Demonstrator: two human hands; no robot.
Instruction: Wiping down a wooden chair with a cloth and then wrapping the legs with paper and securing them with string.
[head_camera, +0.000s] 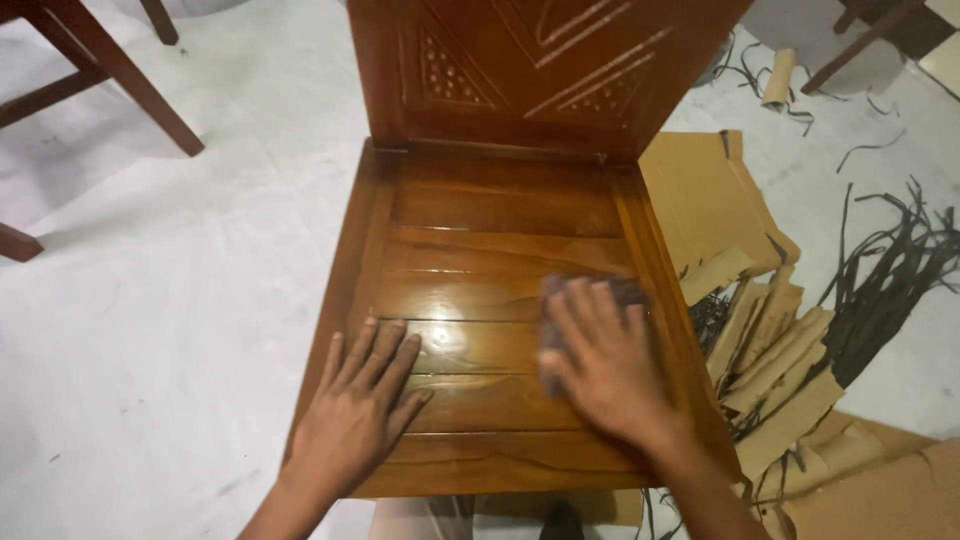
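Pressing flat on the glossy reddish-brown slatted wooden chair seat (470, 260), the right hand (600, 365) covers a small dark, worn rubbing pad (625, 292), fingers spread and laid over it rather than curled round it; only the pad's far edge shows past the fingertips, toward 12 o'clock from the hand. The hand and pad look blurred, which suggests rubbing across the slats. The pad sits on the seat's right half, near the right side rail.

The left hand (360, 405) lies fully open, palm down and empty, on the seat's near-left part, at about 9 o'clock from the right hand. Its flat weight seems meant to steady the chair against the rubbing.

At 12 o'clock the carved wooden chair back (540, 70) rises from the seat's far edge, cut with angled grooves and dotted triangles. The chair stands on a pale white floor (180, 300). At 3 o'clock lie torn brown cardboard pieces (760, 340) and tangled black plastic straps (890, 270), like discarded wrapping. At 10 o'clock the dark legs of another wooden chair (110, 80) show.
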